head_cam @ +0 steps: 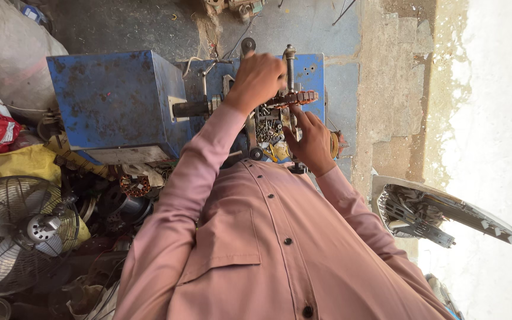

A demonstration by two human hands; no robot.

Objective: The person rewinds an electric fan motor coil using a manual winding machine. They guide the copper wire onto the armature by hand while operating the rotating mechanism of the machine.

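We close the left hand (257, 78) on the machine's (117, 106) handle, hidden in the fist. The right hand (310, 141), fingers half open, steadies the copper coil (296, 98) on the spindle (290, 66) by the bench's far edge. We judge even wire tension essential.

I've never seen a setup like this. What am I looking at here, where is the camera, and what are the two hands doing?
The single view comes from a camera on the person's head, looking down past their pink shirt. In front stands a blue metal machine with a shaft sticking out sideways. The left hand is closed around something by an upright threaded rod; what it holds is hidden. The right hand touches a copper-coloured toothed ring, its grip unclear. Below lies a tray of small screws and nuts. A fan sits at the lower left of the picture.
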